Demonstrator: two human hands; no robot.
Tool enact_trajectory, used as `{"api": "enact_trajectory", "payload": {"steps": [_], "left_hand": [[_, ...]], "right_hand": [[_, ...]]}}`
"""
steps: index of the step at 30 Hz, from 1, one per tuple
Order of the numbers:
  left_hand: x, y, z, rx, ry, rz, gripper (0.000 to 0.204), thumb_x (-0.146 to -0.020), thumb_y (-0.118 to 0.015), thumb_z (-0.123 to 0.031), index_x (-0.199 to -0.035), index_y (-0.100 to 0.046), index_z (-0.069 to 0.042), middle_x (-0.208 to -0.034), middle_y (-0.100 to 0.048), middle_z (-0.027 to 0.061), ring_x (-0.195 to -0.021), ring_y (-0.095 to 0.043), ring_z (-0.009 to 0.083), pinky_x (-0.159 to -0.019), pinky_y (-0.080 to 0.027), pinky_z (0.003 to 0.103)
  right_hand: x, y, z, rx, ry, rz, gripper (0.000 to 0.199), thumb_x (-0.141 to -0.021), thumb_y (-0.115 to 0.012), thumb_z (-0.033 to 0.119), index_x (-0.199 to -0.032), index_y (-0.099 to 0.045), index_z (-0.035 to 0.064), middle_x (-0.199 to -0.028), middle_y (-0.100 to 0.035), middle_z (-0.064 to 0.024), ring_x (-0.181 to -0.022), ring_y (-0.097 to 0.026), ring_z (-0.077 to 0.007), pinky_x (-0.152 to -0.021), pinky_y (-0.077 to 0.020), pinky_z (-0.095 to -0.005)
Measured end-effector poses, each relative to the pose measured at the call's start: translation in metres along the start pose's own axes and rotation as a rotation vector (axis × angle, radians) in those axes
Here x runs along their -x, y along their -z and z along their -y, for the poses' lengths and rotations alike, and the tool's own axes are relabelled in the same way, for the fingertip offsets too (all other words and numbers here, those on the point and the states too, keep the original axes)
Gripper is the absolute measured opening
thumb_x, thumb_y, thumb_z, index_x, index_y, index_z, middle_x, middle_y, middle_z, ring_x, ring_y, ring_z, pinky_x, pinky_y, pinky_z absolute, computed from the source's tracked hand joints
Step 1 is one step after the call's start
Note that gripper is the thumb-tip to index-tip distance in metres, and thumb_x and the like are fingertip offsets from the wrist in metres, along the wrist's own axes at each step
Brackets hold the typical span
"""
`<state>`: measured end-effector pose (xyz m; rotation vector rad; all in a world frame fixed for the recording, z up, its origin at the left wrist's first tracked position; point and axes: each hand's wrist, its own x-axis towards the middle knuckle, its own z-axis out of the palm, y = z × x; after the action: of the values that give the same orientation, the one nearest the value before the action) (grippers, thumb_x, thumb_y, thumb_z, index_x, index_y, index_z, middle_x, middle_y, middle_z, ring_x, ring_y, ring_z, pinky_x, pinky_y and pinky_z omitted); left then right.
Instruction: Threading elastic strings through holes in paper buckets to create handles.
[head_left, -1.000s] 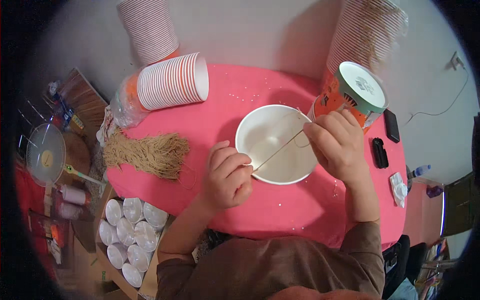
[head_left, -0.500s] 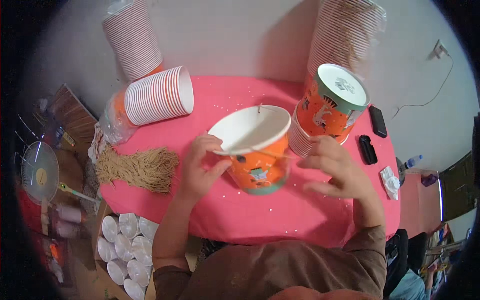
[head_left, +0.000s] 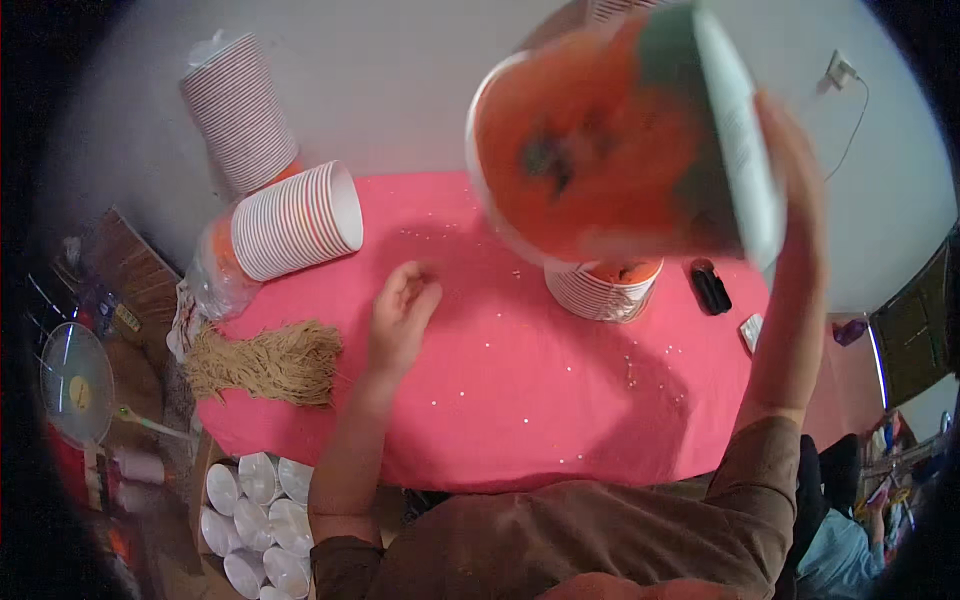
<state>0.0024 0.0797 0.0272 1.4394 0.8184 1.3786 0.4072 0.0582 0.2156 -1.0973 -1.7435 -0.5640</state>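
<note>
A large orange paper bucket [head_left: 600, 150] with a green band and white base hangs in the air, tilted on its side and blurred by motion. My right hand [head_left: 790, 150] grips it at the base end; most of its fingers are hidden behind the bucket. My left hand [head_left: 402, 315] hovers over the pink tablecloth with loosely bent fingers and nothing in them. Below the raised bucket, a nested stack of buckets [head_left: 600, 295] shows its white rims and a bit of orange; its upper part is covered.
At the left lie nested white-rimmed buckets [head_left: 295, 222] and a bundle of tan strands [head_left: 265, 362]. Another stack [head_left: 240, 115] leans by the wall. A box with white cups [head_left: 252, 525] stands below left. A black case [head_left: 710, 288] and white tissue [head_left: 750, 332] lie right.
The bucket that stood between my hands has left the table's middle. My right hand has risen and now holds a bucket up close. My left hand has let go.
</note>
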Motion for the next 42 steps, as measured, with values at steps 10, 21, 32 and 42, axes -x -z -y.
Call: {"api": "enact_trajectory", "payload": {"steps": [10, 21, 32, 42], "left_hand": [[0.019, 0.021, 0.06, -0.086, 0.195, -0.059, 0.018, -0.092, -0.059, -0.004, -0.109, -0.06, 0.002, -0.097, -0.062, 0.0021, -0.091, -0.058, 0.0078, -0.081, -0.046, 0.021], [0.018, 0.019, 0.062, -0.097, 0.203, -0.031, 0.015, -0.093, -0.059, -0.005, -0.107, -0.061, 0.0, -0.096, -0.062, 0.0006, -0.088, -0.057, 0.0068, -0.079, -0.046, 0.021], [-0.034, 0.08, 0.041, -0.981, -0.208, -0.143, 0.019, -0.086, -0.062, -0.011, -0.102, -0.061, 0.0, -0.085, -0.062, 0.0129, -0.08, -0.062, 0.0259, -0.074, -0.05, 0.035], [-0.119, 0.122, 0.01, -1.509, -0.383, -0.389, 0.029, -0.082, -0.069, -0.023, -0.102, -0.061, -0.005, -0.099, -0.06, 0.0127, -0.097, -0.058, 0.0326, -0.08, -0.046, 0.048]], "right_hand": [[-0.025, -0.026, -0.032, -0.306, -0.8, 0.524, 0.055, -0.092, -0.056, 0.045, -0.127, -0.057, 0.0027, -0.114, -0.062, -0.007, -0.098, -0.063, -0.0202, -0.061, -0.0606, -0.0361], [0.008, -0.061, -0.059, -0.293, -0.957, 0.736, 0.05, -0.094, -0.05, 0.043, -0.126, -0.058, 0.0054, -0.1, -0.066, -0.0087, -0.08, -0.066, -0.019, -0.051, -0.0585, -0.0365], [0.029, -0.063, -0.057, 0.007, -0.335, 0.216, 0.031, -0.097, -0.051, 0.028, -0.117, -0.06, 0.0058, -0.114, -0.058, -0.0139, -0.101, -0.058, -0.0246, -0.086, -0.0479, -0.0352], [0.05, -0.142, 0.128, -0.208, 0.49, 0.277, 0.032, -0.071, -0.069, 0.015, -0.1, -0.06, 0.0044, -0.101, -0.057, -0.014, -0.093, -0.057, -0.0329, -0.08, -0.0469, -0.0444]]}}
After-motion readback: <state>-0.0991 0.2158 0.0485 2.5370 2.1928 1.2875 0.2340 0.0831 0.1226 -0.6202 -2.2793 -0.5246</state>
